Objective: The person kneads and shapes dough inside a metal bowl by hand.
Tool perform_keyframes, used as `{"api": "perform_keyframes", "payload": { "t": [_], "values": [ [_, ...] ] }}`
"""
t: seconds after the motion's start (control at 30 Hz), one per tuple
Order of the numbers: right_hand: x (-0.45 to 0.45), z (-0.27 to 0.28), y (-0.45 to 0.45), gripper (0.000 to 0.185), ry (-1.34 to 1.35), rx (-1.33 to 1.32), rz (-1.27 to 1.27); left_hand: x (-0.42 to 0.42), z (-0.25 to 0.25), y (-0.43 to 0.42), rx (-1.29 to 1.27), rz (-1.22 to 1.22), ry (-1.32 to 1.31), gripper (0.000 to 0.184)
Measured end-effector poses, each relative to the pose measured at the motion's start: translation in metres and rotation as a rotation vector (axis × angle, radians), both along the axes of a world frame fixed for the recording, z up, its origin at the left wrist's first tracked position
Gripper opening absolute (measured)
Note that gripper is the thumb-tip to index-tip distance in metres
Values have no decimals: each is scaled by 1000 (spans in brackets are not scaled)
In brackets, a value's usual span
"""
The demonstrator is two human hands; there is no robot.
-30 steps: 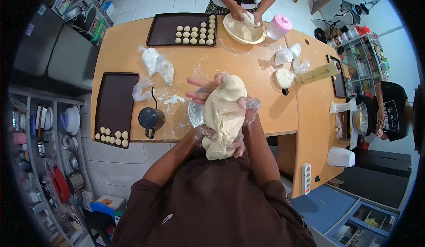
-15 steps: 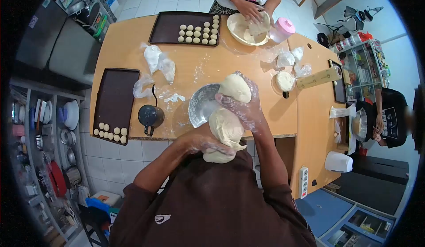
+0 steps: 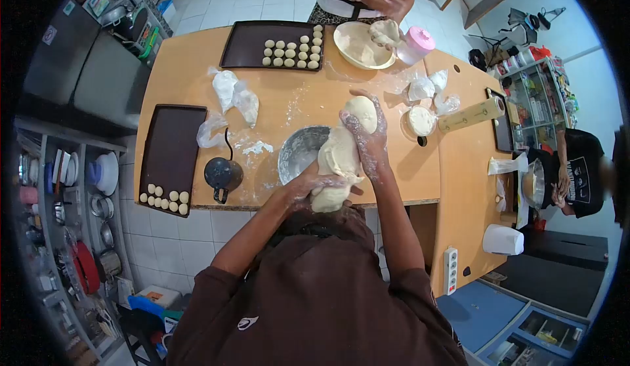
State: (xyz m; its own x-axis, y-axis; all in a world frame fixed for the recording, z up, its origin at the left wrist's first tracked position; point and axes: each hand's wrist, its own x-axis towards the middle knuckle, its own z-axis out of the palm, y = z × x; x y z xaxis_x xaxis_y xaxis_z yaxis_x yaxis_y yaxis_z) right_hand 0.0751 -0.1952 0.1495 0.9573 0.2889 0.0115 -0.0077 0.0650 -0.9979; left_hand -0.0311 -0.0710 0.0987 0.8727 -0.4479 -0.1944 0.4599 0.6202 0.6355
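A large, soft piece of pale dough [image 3: 340, 153] stretches between my two floury hands, in front of my chest. My left hand [image 3: 319, 183] grips its lower end, with dough bulging below the fingers. Around the upper part my right hand [image 3: 369, 140] is closed, and a rounded lump bulges out past the thumb. Just behind the dough, a metal bowl [image 3: 298, 149] with a floury inside stands near the table edge, partly hidden by the dough.
Dough balls sit on a far dark tray [image 3: 246, 44] and a left tray [image 3: 172, 143]. A black grinder-like device [image 3: 223, 174], flour bags [image 3: 226, 90], a white tub [image 3: 421, 121] and a film roll [image 3: 471, 115] lie around. Opposite, a person handles dough over a cream bowl [image 3: 348, 44].
Both hands have shifted, the left one up and forward, and the dough is drawn longer. The lump above my right hand looks smaller. Across the table, the person's hand has lifted off their dough.
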Motion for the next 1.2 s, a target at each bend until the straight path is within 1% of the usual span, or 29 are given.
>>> {"api": "perform_keyframes", "payload": {
  "t": [0.03, 0.07, 0.13, 0.17, 0.23, 0.3, 0.33, 0.4, 0.5, 0.53, 0.6, 0.63, 0.67, 0.7, 0.77, 0.8, 0.9, 0.93, 1.0, 1.03, 1.1, 1.13, 1.17, 1.2],
  "values": [
    [2, 4, -2, 45, -83, -39, 11, -3, -3, -4, -101, 39, -6, 78],
    [4, 3, -6, 45, -41, 28, 64, -6, -6, -6, -203, 78, -13, 79],
    [11, 0, -14, 49, 40, 163, 177, -8, -19, 0, -452, 54, 2, 80],
    [11, -3, -16, 52, 63, 190, 183, -10, -24, 5, -576, 45, 11, 81],
    [8, -7, -17, 58, 114, 240, 208, -11, -29, 10, -395, 40, 49, 77],
    [7, -7, -20, 61, 94, 128, 336, -13, -44, 10, -161, 30, 100, 71],
    [4, -8, -21, 62, 85, 74, 394, -16, -46, 11, -98, 33, 105, 67],
    [-2, -17, -21, 67, 234, 204, 400, -21, -45, 9, 26, 30, 116, 59],
    [-1, -12, -25, 71, 468, 457, 449, -26, -30, 10, 125, 25, 135, 51],
    [1, -9, -27, 74, 549, 554, 471, -25, -32, 10, 90, 24, 127, 48],
    [11, -11, -30, 75, 627, 548, 467, -22, -36, 8, 19, 16, 110, 42],
    [13, -10, -30, 77, 665, 545, 464, -22, -35, 6, 14, 33, 131, 44],
    [12, -10, -29, 74, 670, 413, 300, -20, -34, 5, 10, 49, 148, 46],
    [17, -16, -33, 73, 644, 432, 386, -18, -32, 4, 4, 63, 164, 48],
    [32, -34, -43, 71, 588, 466, 562, -19, -40, 5, -21, 72, 184, 63],
    [20, -7, -40, 63, 571, 423, 538, -21, -42, 5, -34, 78, 195, 70],
    [12, 13, -41, 48, 619, 339, 541, -27, -38, 5, -55, 154, 205, 68],
    [17, 12, -43, 37, 524, 223, 643, -26, -46, 6, -111, 90, 162, 68],
    [2, 21, -26, 37, 466, 14, 335, -20, -68, 12, -223, -35, 73, 70],
    [-5, 17, -23, 41, 384, -58, 308, -21, -63, 11, -320, 27, 102, 73],
    [-18, 8, -16, 55, 227, -216, 241, -21, -48, 7, -513, 151, 156, 83],
    [-18, -5, -17, 58, 144, -364, 247, -10, -42, 6, -534, 235, 153, 96],
    [-20, -14, -18, 60, 60, -511, 253, -7, -33, 4, -468, 289, 190, 98],
    [-34, 7, -13, 63, 120, -381, 225, -6, -22, 2, -403, 345, 228, 100]
  ]
}}
